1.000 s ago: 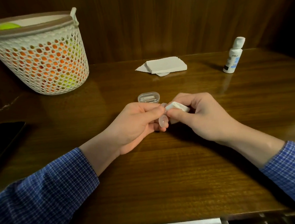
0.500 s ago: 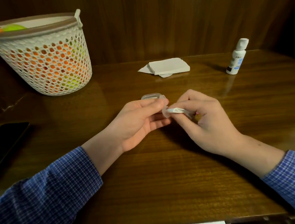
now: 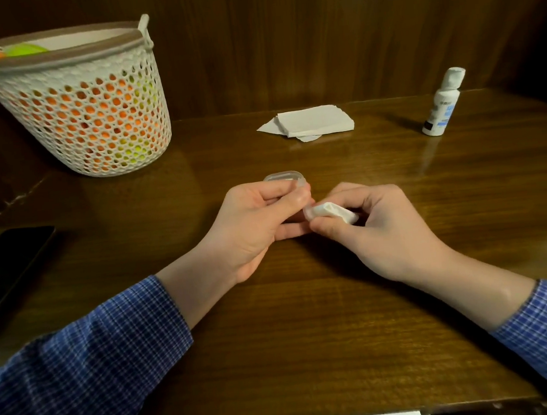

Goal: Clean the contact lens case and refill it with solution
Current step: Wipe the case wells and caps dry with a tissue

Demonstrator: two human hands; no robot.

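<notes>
My left hand (image 3: 257,222) pinches a small clear piece of the contact lens case (image 3: 307,210) between thumb and fingers; most of that piece is hidden. Against it my right hand (image 3: 379,227) presses a folded white tissue (image 3: 332,212). A clear plastic part of the case (image 3: 284,177) lies on the wooden table (image 3: 308,320) just behind my left hand, partly covered by the fingers. The white solution bottle (image 3: 442,103) with a blue label stands upright at the back right, capped.
A stack of white tissues (image 3: 311,123) lies at the back centre. A white mesh basket (image 3: 84,101) with orange and green things stands back left. A dark phone (image 3: 3,267) lies at the left edge. A wooden wall rises behind the table.
My left hand turned the small case piece, which showed its round face before. My right hand shifted the tissue down and to the right against it.
</notes>
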